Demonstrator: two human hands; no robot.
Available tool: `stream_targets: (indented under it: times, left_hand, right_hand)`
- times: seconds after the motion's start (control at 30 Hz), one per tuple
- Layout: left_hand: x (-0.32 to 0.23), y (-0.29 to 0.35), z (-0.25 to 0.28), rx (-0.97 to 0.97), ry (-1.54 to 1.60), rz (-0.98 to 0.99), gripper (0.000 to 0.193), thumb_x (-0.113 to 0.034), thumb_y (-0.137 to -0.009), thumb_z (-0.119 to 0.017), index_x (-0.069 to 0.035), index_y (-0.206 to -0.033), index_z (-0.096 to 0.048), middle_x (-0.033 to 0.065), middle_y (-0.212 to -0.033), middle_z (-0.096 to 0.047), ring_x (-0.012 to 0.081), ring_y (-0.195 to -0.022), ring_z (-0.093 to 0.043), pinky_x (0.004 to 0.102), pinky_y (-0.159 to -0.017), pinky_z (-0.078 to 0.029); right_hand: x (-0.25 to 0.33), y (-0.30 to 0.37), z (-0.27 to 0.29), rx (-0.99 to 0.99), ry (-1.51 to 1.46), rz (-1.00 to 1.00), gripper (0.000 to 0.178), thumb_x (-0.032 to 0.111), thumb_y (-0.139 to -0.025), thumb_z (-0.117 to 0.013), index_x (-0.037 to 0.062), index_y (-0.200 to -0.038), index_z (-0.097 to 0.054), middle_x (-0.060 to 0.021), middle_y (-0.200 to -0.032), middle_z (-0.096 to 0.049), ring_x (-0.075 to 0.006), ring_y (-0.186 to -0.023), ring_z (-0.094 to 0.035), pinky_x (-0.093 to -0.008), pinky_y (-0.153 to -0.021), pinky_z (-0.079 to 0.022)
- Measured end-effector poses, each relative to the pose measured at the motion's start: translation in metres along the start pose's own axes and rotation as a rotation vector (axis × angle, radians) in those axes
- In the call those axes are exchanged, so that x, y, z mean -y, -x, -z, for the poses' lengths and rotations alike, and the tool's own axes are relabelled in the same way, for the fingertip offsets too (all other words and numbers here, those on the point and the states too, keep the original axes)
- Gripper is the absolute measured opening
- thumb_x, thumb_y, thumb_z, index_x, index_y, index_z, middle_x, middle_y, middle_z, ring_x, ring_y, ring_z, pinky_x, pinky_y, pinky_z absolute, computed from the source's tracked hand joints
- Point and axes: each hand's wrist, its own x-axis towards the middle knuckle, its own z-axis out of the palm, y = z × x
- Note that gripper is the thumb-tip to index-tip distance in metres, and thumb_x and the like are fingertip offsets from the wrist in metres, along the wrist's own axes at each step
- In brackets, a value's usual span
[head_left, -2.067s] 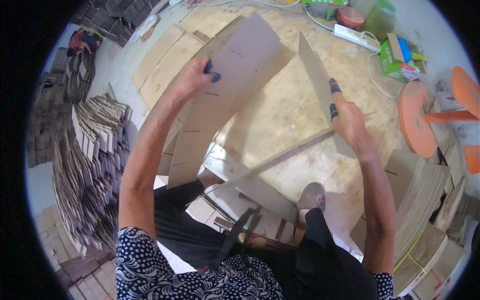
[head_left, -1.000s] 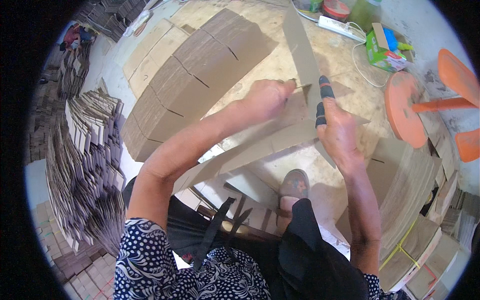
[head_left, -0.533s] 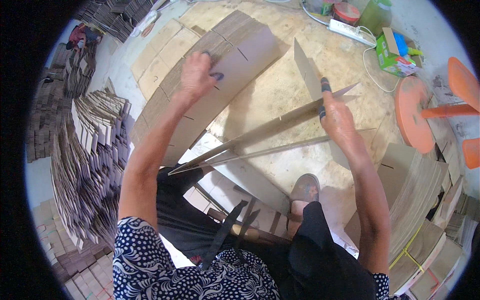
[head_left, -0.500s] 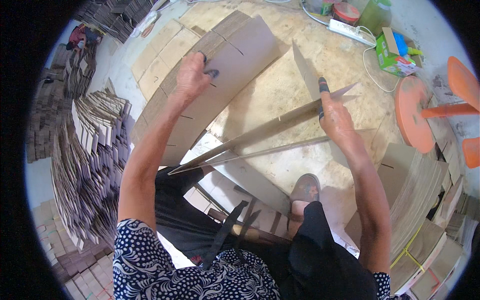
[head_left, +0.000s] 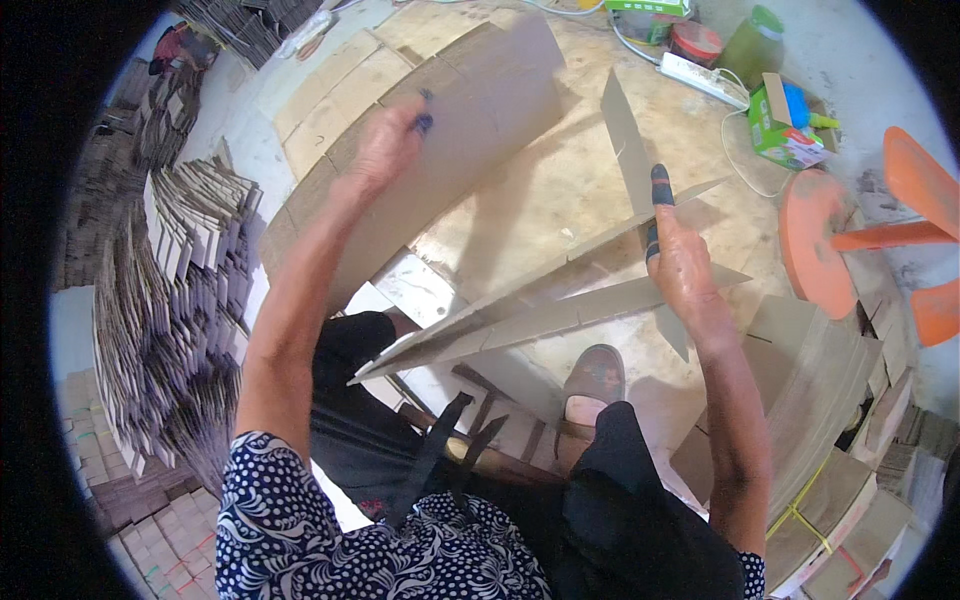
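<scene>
My left hand (head_left: pixel 390 145), with dark coverings on its fingertips, is closed over the upper edge of a long slotted cardboard strip (head_left: pixel 440 150) at the far left of the board. That strip is blurred, and I cannot tell whether it is apart from the strips behind it. My right hand (head_left: pixel 682 255) pinches a set of crossed cardboard strips (head_left: pixel 540 270) near their right end. Two long strips of this set spread from a narrow end by my left knee, and a short cross strip (head_left: pixel 625 140) sticks up beyond my fingers.
A pale board (head_left: pixel 520 190) lies before me. Leaning cardboard bundles (head_left: pixel 190 300) crowd the left. On the right are a cardboard stack (head_left: pixel 810 380) and an orange stool (head_left: pixel 820 240). A power strip (head_left: pixel 700 78) and a green box (head_left: pixel 785 125) sit at the back. Another person (head_left: pixel 180 48) is far left.
My right hand has come slightly down and nearer with the crossed strips, whose faces show more. The left hand's strip has shifted and blurred, hiding more of the layered edges behind it.
</scene>
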Motion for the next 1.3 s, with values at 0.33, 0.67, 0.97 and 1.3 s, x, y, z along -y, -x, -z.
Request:
stream_targets:
  times: [0.33, 0.67, 0.97, 1.3]
  left_hand:
    - [-0.097, 0.015, -0.057, 0.43, -0.238, -0.061, 0.018, -0.006, -0.078, -0.053, -0.007, -0.096, -0.053, 0.0212, -0.075, -0.06, 0.0406, -0.077, -0.06, 0.0494, -0.065, -0.046]
    - [-0.116, 0.015, -0.09, 0.463, -0.21, -0.046, 0.022, -0.002, -0.072, -0.055, -0.005, -0.093, -0.053, 0.021, -0.077, -0.062, 0.0398, -0.078, -0.061, 0.0486, -0.066, -0.047]
    - [-0.104, -0.02, -0.104, 0.474, -0.043, -0.116, 0.02, 0.003, -0.072, -0.049, -0.003, -0.09, -0.055, 0.0234, -0.077, -0.061, 0.042, -0.079, -0.06, 0.0499, -0.068, -0.047]
    - [-0.139, -0.001, -0.115, 0.294, -0.062, -0.293, 0.025, 0.0, -0.07, -0.056, -0.006, -0.094, -0.057, 0.0211, -0.127, -0.046, 0.0417, -0.116, -0.046, 0.0459, -0.091, -0.046]
  right_hand:
    - [-0.012, 0.009, 0.011, -0.069, -0.024, 0.011, 0.071, -0.003, -0.074, -0.051, 0.0073, -0.139, -0.027, -0.0237, -0.085, -0.061, -0.0401, -0.076, -0.06, -0.0498, -0.066, -0.047]
    - [-0.026, 0.004, 0.005, -0.188, -0.052, 0.064, 0.071, -0.01, -0.07, -0.05, 0.0062, -0.136, -0.034, -0.0239, -0.067, -0.054, -0.0381, -0.063, -0.057, -0.0454, -0.057, -0.043]
    - [-0.002, 0.004, 0.011, 0.09, -0.027, 0.09, 0.058, -0.005, -0.07, -0.055, 0.0037, -0.126, -0.042, -0.0236, -0.077, -0.06, -0.0415, -0.072, -0.06, -0.0488, -0.062, -0.046]
    - [-0.016, -0.018, -0.013, 0.132, -0.048, 0.127, 0.052, -0.004, -0.072, -0.051, 0.0029, -0.123, -0.042, -0.0259, -0.079, -0.059, -0.0429, -0.077, -0.06, -0.0485, -0.067, -0.048]
